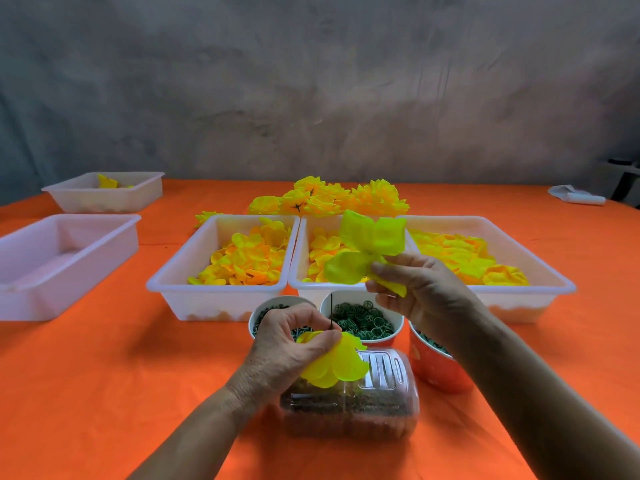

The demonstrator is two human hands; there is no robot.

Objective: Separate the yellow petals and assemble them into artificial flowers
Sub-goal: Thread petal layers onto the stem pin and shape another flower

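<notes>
My left hand point(294, 344) fingers pinch a partly built flower point(334, 363) on its thin stem above the clear box point(349, 407); my right hand point(420, 289) fingers pinch a yellow petal layer point(367, 247) over the middle tray point(304, 258) on the counter point(104, 375).

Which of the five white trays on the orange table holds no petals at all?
The near-left tray, apart from the row of three. It looks bare inside; the far-left tray holds a few petals, the other three hold heaps.

I see a four-lobed yellow fabric petal layer point(367, 249) raised above the half-built yellow flower point(337, 363) on its thin stem.
</notes>
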